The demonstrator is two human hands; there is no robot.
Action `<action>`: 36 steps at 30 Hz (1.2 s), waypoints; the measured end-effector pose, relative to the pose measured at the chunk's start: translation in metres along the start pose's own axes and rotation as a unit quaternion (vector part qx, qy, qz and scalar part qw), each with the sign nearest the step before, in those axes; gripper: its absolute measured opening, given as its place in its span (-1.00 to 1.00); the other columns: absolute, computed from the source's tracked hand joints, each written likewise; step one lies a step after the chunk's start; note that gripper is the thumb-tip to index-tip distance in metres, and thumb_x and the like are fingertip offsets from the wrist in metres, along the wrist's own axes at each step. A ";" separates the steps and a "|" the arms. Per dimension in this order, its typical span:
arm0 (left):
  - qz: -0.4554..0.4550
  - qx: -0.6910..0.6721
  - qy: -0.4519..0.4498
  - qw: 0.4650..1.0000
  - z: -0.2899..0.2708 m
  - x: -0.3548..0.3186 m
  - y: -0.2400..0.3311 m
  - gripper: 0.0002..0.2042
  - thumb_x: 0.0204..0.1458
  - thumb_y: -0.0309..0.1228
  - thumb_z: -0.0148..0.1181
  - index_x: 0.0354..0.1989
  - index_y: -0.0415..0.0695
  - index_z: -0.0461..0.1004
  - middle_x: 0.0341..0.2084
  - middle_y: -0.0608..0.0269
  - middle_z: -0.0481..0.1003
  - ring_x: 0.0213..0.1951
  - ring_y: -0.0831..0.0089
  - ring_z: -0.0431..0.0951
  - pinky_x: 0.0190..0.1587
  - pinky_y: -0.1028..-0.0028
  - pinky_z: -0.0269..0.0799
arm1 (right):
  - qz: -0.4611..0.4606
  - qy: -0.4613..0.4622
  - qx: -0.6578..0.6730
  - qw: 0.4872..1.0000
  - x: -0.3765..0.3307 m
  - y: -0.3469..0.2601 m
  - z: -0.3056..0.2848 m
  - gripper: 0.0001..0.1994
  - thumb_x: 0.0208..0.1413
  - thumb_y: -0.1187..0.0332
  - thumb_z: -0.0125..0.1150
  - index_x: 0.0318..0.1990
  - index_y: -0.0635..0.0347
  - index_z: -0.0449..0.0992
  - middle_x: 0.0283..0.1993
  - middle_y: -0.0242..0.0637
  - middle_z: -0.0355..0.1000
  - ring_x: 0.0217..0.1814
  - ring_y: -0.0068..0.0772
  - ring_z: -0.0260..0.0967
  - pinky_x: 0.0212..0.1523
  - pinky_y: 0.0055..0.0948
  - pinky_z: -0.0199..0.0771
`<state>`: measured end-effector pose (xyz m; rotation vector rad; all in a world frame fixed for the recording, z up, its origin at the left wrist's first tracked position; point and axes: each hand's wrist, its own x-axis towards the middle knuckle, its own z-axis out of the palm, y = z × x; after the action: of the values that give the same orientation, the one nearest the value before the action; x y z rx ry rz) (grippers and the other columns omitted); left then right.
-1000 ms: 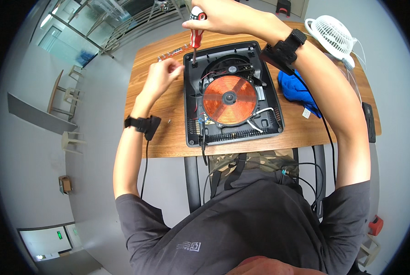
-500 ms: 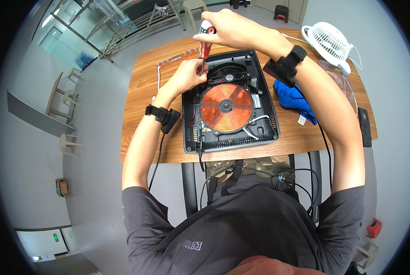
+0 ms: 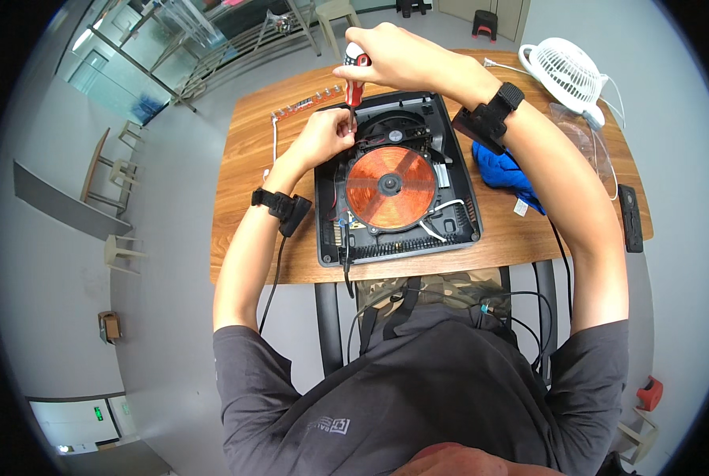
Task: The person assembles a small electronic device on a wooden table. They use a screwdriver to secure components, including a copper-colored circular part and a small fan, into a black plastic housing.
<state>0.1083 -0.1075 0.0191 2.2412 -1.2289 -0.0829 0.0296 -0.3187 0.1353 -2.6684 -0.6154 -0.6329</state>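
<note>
An opened induction cooker (image 3: 465,235) lies on the table, its black housing showing a round copper coil (image 3: 391,208) and a fan (image 3: 378,127) behind it. My right hand (image 3: 386,54) grips the red, white and black handle of a screwdriver (image 3: 354,89) from above. The tool stands nearly upright over the housing's left rear part. Closed round the lower end of its shaft are the fingertips of my left hand (image 3: 328,135). Those fingers hide the tip and whatever lies under it.
An orange holder with several small bits (image 3: 307,103) lies at the back left. To the right are blue cloth (image 3: 503,178), a white fan (image 3: 564,75), a clear plastic bag (image 3: 572,127) and a black strip-shaped object (image 3: 630,218). Cables hang from both wrist straps.
My right hand and the screwdriver have dropped slightly toward the housing. The left hand keeps almost the same place at the shaft, and the view has shifted a little.
</note>
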 end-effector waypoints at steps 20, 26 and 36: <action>-0.014 0.006 -0.028 0.999 0.001 0.001 -0.001 -0.89 -0.01 -0.50 0.34 -0.37 -0.30 0.59 -0.53 0.04 0.58 -0.44 0.27 0.62 -0.28 0.34 0.53 | -0.003 0.006 0.007 1.000 -0.004 0.005 0.012 -0.53 0.24 -0.04 0.27 -0.19 0.29 0.42 -0.37 0.11 0.55 -0.27 0.19 0.57 -0.25 -0.09 0.57; -0.019 0.024 -0.049 0.998 -0.003 0.002 0.002 -0.87 0.01 -0.46 0.38 -0.35 -0.28 0.62 -0.48 0.00 0.62 -0.39 0.23 0.66 -0.24 0.32 0.55 | -0.006 -0.002 0.022 1.000 -0.003 0.002 0.012 -0.53 0.24 -0.04 0.26 -0.18 0.29 0.43 -0.36 0.13 0.55 -0.24 0.20 0.57 -0.23 -0.07 0.57; -0.031 0.029 -0.072 0.996 0.000 0.007 0.001 -0.84 0.06 -0.42 0.36 -0.29 -0.29 0.65 -0.42 0.04 0.67 -0.34 0.27 0.68 -0.17 0.34 0.55 | -0.003 -0.025 0.004 1.000 0.004 -0.002 0.014 -0.47 0.22 -0.08 0.26 -0.18 0.34 0.43 -0.35 0.16 0.55 -0.23 0.23 0.57 -0.22 -0.06 0.58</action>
<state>0.1118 -0.1136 0.0214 2.3590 -1.2502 -0.2403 0.0362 -0.3100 0.1256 -2.6841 -0.6383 -0.5646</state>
